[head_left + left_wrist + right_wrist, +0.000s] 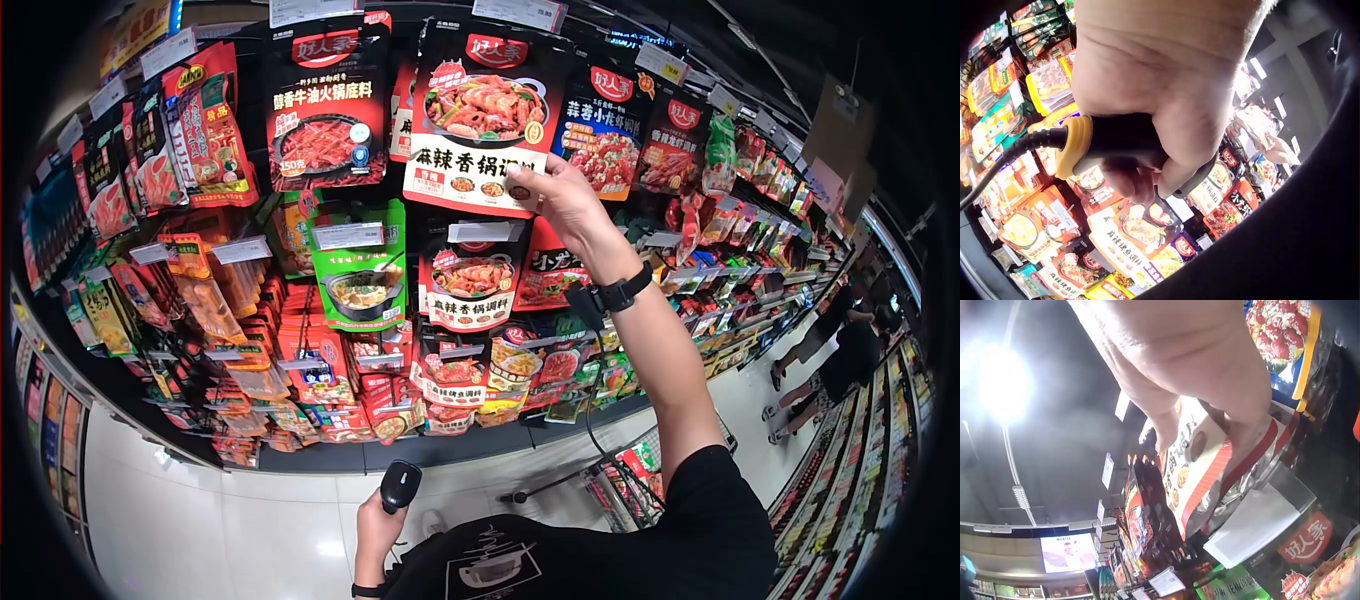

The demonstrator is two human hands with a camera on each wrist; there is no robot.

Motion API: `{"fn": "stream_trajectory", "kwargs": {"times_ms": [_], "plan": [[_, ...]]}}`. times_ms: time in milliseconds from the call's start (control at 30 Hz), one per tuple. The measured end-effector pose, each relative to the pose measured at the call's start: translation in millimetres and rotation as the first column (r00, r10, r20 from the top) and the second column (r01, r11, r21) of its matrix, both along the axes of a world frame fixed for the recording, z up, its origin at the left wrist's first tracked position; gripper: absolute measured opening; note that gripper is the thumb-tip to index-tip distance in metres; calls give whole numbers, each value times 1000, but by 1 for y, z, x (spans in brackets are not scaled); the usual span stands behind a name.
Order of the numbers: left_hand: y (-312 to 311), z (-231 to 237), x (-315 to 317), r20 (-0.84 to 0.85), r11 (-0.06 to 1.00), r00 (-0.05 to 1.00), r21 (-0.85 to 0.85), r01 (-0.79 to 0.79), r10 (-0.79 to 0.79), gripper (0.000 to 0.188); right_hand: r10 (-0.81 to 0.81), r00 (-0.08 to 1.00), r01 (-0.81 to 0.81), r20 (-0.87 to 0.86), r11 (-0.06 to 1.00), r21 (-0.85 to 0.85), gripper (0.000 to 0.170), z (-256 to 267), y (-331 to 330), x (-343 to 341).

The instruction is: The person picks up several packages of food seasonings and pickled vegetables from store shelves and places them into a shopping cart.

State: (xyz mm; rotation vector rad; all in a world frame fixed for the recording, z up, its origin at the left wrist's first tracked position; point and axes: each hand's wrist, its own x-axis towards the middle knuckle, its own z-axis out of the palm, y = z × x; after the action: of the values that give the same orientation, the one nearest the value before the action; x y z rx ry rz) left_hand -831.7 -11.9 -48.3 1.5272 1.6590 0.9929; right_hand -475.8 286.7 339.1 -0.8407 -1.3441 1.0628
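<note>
My right hand [577, 208] pinches the lower right edge of a large black, white and red seasoning packet [485, 105] on the upper rack row. In the right wrist view its thumb lies on the front of the packet [1194, 465], and the fingers go behind the edge. Low in front of my body, my left hand [374, 532] grips a black handheld scanner [401, 486]. The left wrist view shows fingers wrapped round the scanner's black handle [1125, 139], which has a yellow end and a cable [1025, 142].
Beside the held packet hang a black hot-pot base packet [328, 110] and a blue packet [603, 135]. Below is a green packet [362, 270] behind a price tag [348, 236]. A wire basket [615, 490] stands at lower right. People [845, 360] are in the aisle.
</note>
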Motion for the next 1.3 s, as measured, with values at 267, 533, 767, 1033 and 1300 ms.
{"fn": "stream_trajectory", "kwargs": {"times_ms": [267,533,767,1033,1300], "plan": [[0,5,-4,22,1000,1000,-6,2,-2,30,98,994,-96,-57,995,38,37,-2,3,-13],[-22,8,-8,-26,1000,999,18,-18,19,27,-154,986,145,60,981,127,33,-12,-3,-7],[-51,11,-10,-68,995,993,-5,-99,99,27,-250,968,243,-13,926,288,28,-19,3,-1],[-89,20,-7,-33,968,968,-39,-250,249,25,-848,521,284,-97,65,956,40,-9,-33,-43],[-116,18,-10,-36,928,929,-33,-371,369,26,-236,941,82,241,854,514,76,-26,46,-155]]}}
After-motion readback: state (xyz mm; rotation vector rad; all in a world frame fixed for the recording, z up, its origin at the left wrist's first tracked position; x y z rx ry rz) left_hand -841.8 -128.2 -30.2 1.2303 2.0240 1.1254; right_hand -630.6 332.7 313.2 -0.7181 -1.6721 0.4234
